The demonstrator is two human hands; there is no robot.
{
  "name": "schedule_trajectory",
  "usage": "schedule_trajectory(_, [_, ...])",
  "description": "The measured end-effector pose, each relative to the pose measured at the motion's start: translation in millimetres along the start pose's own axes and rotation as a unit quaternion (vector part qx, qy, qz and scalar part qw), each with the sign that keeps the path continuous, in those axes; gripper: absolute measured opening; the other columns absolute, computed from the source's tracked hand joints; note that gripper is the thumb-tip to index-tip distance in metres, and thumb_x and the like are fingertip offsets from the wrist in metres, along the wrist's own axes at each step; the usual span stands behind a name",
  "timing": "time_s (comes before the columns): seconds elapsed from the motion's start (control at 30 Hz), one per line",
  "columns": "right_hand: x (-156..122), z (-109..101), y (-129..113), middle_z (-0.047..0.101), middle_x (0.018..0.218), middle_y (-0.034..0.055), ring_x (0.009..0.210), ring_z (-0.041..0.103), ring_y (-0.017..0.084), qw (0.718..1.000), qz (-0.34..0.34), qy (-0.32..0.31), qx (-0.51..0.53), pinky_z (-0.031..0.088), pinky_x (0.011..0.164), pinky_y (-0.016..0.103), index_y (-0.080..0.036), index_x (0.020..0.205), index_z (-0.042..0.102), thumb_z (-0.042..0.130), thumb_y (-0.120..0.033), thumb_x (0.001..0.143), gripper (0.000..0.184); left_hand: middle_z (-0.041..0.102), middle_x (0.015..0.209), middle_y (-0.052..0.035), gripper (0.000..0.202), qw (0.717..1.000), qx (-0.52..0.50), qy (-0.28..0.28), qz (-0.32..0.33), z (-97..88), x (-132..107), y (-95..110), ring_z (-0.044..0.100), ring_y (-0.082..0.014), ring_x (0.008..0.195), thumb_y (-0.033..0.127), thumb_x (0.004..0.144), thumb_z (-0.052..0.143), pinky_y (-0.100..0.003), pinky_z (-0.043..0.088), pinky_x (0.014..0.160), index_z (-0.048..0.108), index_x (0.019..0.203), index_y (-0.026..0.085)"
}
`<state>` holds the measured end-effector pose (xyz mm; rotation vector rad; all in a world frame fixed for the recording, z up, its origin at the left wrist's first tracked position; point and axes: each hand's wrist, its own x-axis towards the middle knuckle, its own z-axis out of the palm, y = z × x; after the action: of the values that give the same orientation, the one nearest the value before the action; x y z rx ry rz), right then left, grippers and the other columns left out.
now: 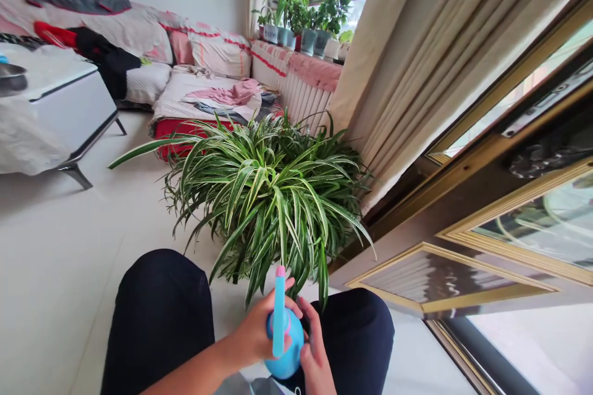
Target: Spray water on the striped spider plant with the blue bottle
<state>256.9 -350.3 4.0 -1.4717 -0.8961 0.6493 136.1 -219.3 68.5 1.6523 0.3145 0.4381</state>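
My left hand (252, 330) wraps round the left side of a blue spray bottle (283, 349) with a long light-blue handle and a pink tip. My right hand (316, 349) cups the bottle's right side, fingers curled against it. Both hands hold it low between my knees, which are in dark trousers. Just beyond the bottle a big spider plant (269, 191) with striped green-and-white leaves spreads over the pale floor; its pot is hidden by the leaves.
A gold-framed glass door (486, 216) and beige curtain (417, 55) stand on the right. A bed (208, 99) with pink bedding, a radiator and potted plants on the windowsill (306, 24) lie behind. A white low table (55, 105) is at left.
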Motion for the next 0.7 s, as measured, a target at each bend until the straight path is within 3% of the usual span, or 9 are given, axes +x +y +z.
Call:
schedule_trajectory(0.1, [-1.8, -9.3, -19.8, 0.030, 0.153, 0.0160, 0.140, 0.029, 0.042, 0.980, -0.137, -0.043, -0.138, 0.032, 0.110, 0.058, -0.024, 0.147, 0.030, 0.055, -0.082, 0.065, 0.104, 0.069, 0.096, -0.0075, 0.031, 0.998, 0.044, 0.012, 0.030, 7.6, 10.8, 7.4, 0.060, -0.0267, 0.101, 0.041, 0.068, 0.066, -0.039, 0.047, 0.093, 0.067, 0.090, 0.019])
schedule_trajectory(0.17, [3.9, -9.9, -40.7, 0.022, 0.156, 0.0176, 0.141, 0.027, 0.042, 0.966, -0.191, -0.036, -0.170, 0.033, 0.110, 0.057, -0.021, 0.150, 0.020, 0.049, -0.085, 0.066, 0.110, 0.069, 0.090, -0.0066, 0.028, 0.996, 0.065, -0.027, 0.059, 15.0, 18.8, 14.2, 0.061, -0.0243, 0.090, 0.044, 0.066, 0.069, -0.037, 0.047, 0.088, 0.066, 0.077, 0.019])
schedule_trajectory(0.27, [15.4, -8.6, -64.7, 0.039, 0.146, 0.0167, 0.133, 0.043, 0.035, 0.958, -0.217, -0.020, -0.184, 0.042, 0.105, 0.051, -0.020, 0.147, 0.024, 0.046, -0.069, 0.085, 0.082, 0.068, 0.097, -0.0085, 0.027, 0.988, 0.072, -0.096, 0.093, 17.4, 33.1, 20.6, 0.057, -0.0257, 0.097, 0.046, 0.070, 0.066, -0.040, 0.043, 0.095, 0.066, 0.075, 0.019])
schedule_trajectory(0.37, [19.1, -11.7, -77.2, 0.055, 0.122, 0.0125, 0.112, 0.059, 0.027, 0.959, -0.200, 0.028, -0.197, 0.051, 0.094, 0.044, -0.022, 0.133, 0.042, 0.046, -0.040, 0.093, 0.044, 0.064, 0.111, -0.0082, 0.039, 0.963, 0.003, -0.255, 0.089, 1.6, 49.9, 15.7, 0.052, -0.0288, 0.112, 0.047, 0.066, 0.070, -0.043, 0.038, 0.104, 0.068, 0.094, 0.021])
schedule_trajectory(0.43, [17.5, -17.1, -81.3, 0.058, 0.113, 0.0102, 0.104, 0.062, 0.025, 0.958, -0.188, 0.064, -0.205, 0.053, 0.088, 0.042, -0.023, 0.125, 0.048, 0.046, -0.031, 0.092, 0.034, 0.060, 0.123, -0.0088, 0.062, 0.930, -0.112, -0.350, 0.033, -9.7, 58.9, 5.2, 0.046, -0.0319, 0.125, 0.058, 0.059, 0.075, -0.045, 0.034, 0.108, 0.066, 0.109, 0.022])
schedule_trajectory(0.5, [15.3, -23.5, -83.0, 0.058, 0.112, 0.0101, 0.103, 0.062, 0.025, 0.955, -0.178, 0.102, -0.213, 0.054, 0.087, 0.041, -0.023, 0.123, 0.049, 0.046, -0.029, 0.091, 0.032, 0.052, 0.134, -0.0100, 0.070, 0.947, -0.203, -0.231, -0.094, -10.8, 62.8, -8.5, 0.038, -0.0328, 0.133, 0.066, 0.062, 0.069, -0.048, 0.032, 0.108, 0.062, 0.117, 0.023])
schedule_trajectory(0.57, [14.4, -29.1, -83.2, 0.058, 0.115, 0.0111, 0.106, 0.062, 0.027, 0.950, -0.170, 0.142, -0.218, 0.054, 0.087, 0.042, -0.022, 0.124, 0.049, 0.047, -0.032, 0.091, 0.035, 0.049, 0.137, -0.0111, 0.075, 0.919, -0.249, -0.163, -0.258, 1.2, 61.2, -22.8, 0.043, -0.0344, 0.129, 0.069, 0.068, 0.062, -0.053, 0.037, 0.102, 0.053, 0.128, 0.025])
schedule_trajectory(0.63, [15.1, -33.5, -83.0, 0.058, 0.118, 0.0116, 0.109, 0.061, 0.028, 0.949, -0.157, 0.167, -0.217, 0.054, 0.087, 0.043, -0.022, 0.125, 0.049, 0.047, -0.035, 0.090, 0.038, 0.054, 0.132, -0.0109, 0.080, 0.858, -0.328, -0.195, -0.344, 21.6, 56.0, -35.8, 0.055, -0.0342, 0.114, 0.074, 0.073, 0.051, -0.055, 0.045, 0.092, 0.043, 0.136, 0.026])
schedule_trajectory(0.7, [17.4, -38.4, -83.3, 0.058, 0.121, 0.0113, 0.111, 0.060, 0.028, 0.954, -0.132, 0.154, -0.219, 0.054, 0.088, 0.042, -0.022, 0.128, 0.048, 0.048, -0.037, 0.090, 0.040, 0.059, 0.125, -0.0095, 0.077, 0.839, -0.384, -0.201, -0.330, 42.1, 50.5, -46.7, 0.061, -0.0320, 0.104, 0.073, 0.075, 0.050, -0.049, 0.050, 0.083, 0.043, 0.136, 0.027])
